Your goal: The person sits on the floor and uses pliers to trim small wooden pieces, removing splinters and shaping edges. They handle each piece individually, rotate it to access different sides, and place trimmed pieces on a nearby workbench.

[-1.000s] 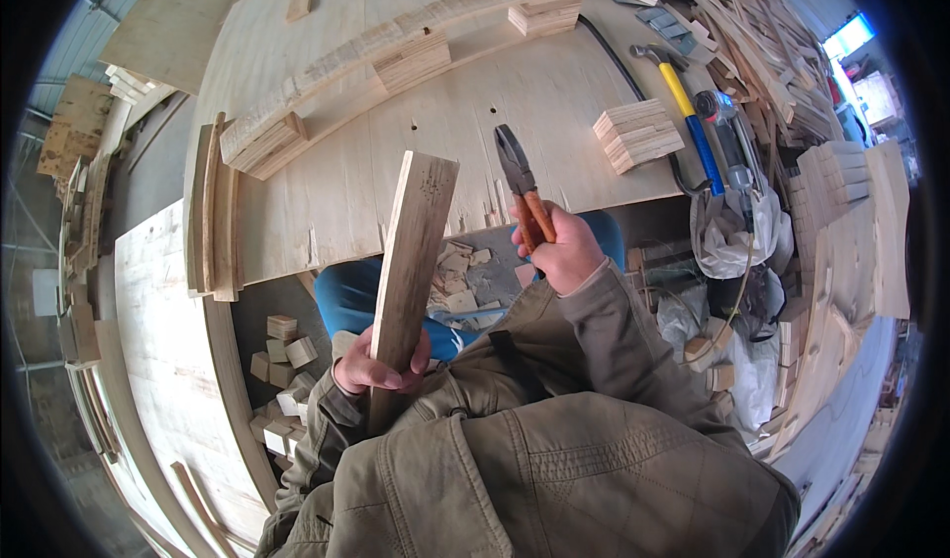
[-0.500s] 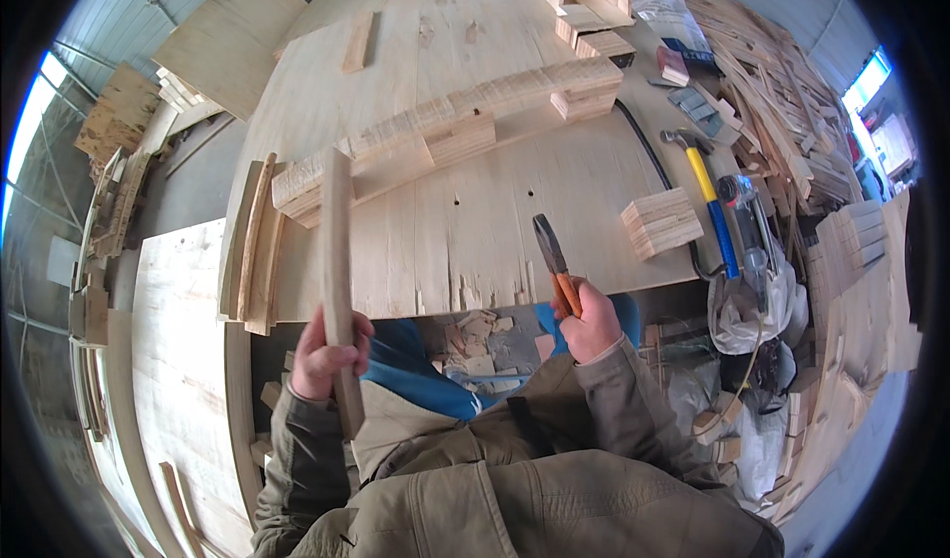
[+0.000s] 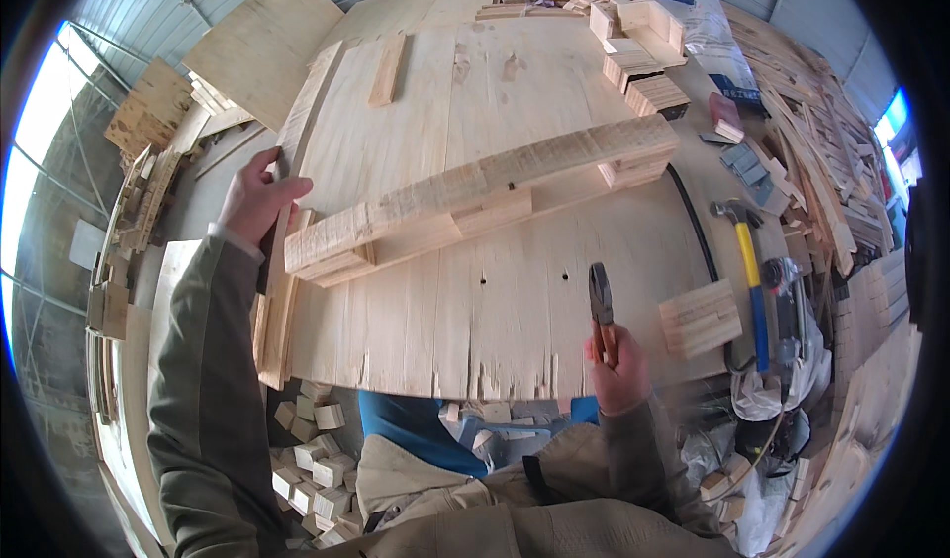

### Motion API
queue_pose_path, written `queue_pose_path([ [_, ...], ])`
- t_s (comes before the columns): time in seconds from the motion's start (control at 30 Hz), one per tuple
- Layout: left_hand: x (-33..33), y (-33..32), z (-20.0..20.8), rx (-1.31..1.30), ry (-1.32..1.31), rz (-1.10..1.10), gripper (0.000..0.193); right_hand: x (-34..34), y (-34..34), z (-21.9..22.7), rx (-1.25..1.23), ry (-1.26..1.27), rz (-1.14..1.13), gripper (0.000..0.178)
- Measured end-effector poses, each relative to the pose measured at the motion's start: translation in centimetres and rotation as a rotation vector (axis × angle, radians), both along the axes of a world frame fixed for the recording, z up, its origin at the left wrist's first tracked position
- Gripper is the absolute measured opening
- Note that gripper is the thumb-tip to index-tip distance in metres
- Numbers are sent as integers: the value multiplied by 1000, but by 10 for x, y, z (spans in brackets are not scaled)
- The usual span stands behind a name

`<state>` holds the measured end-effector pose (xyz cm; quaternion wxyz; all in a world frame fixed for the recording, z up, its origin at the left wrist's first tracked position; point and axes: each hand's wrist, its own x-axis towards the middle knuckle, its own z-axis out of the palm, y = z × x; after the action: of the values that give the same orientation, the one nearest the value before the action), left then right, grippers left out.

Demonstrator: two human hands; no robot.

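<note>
Pliers are sitting at centre right of the frame, jaws pointing up the picture, and I am gripping their orange handles in my right hand, fingers closed round them over the near edge of the plywood table. My left hand is reaching to the left of the frame and closing on a thin plank that is lying along the table's left edge, thumb on top of it. Just right of that hand a long wooden beam is lying slantwise across the table on small blocks. A yellow-handled hammer is lying at the right, beside a stack of boards.
</note>
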<state>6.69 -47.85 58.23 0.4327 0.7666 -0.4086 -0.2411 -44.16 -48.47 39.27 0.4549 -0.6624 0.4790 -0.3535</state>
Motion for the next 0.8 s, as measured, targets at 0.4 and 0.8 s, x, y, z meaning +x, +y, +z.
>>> queue_pose_path([
  [0.4,129,-223,-75,322,-508,89,106,-8,-23,-5,433,-290,-3,47],
  [0.8,188,-169,-45,6,-458,121,109,-8,-19,-7,426,-306,-38,49],
])
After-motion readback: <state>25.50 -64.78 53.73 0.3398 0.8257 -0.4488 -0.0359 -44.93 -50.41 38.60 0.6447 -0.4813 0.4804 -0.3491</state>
